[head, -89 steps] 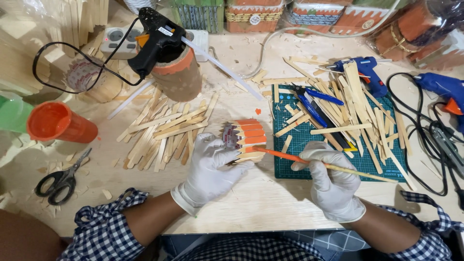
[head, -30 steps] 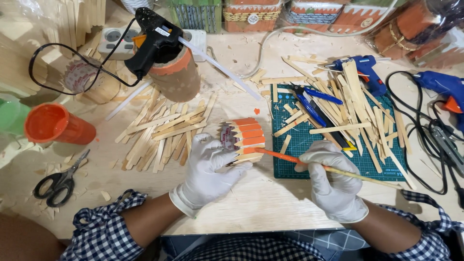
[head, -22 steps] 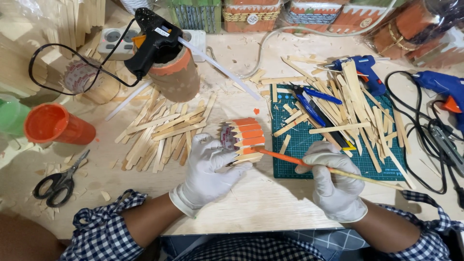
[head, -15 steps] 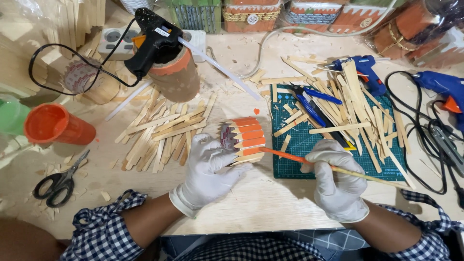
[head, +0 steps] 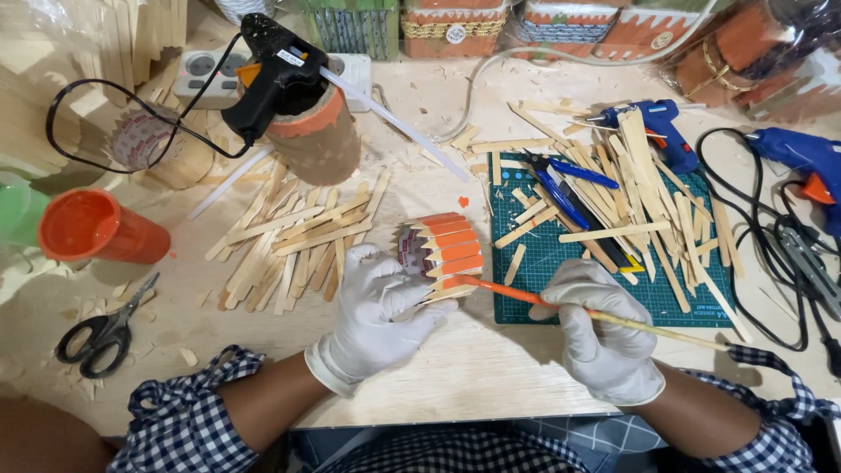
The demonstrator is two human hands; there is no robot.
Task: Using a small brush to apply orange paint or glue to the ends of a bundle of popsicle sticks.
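Left hand (head: 378,307) grips stick-clad cup (head: 438,254) on its side at desk centre; right hand (head: 596,333) pinches paintbrush (head: 561,307), tip on lowest stick. Judgement: steady cup, short even strokes, keep paint off glove.

orange stick cup (head: 447,250) | green mat (head: 613,298) | wht gloves | blue/wht check sleeves

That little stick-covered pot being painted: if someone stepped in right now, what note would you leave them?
Left hand: gloved, gripping the stick-covered pot on its side.
Right hand: gloved, holding a paintbrush, tip at the pot's lowest sticks.
Done: the upper sticks facing the camera are orange.
Left: the lowest sticks by the brush tip are bare wood; the far side is hidden.
Nearby: an orange cup at left, loose sticks behind the pot.
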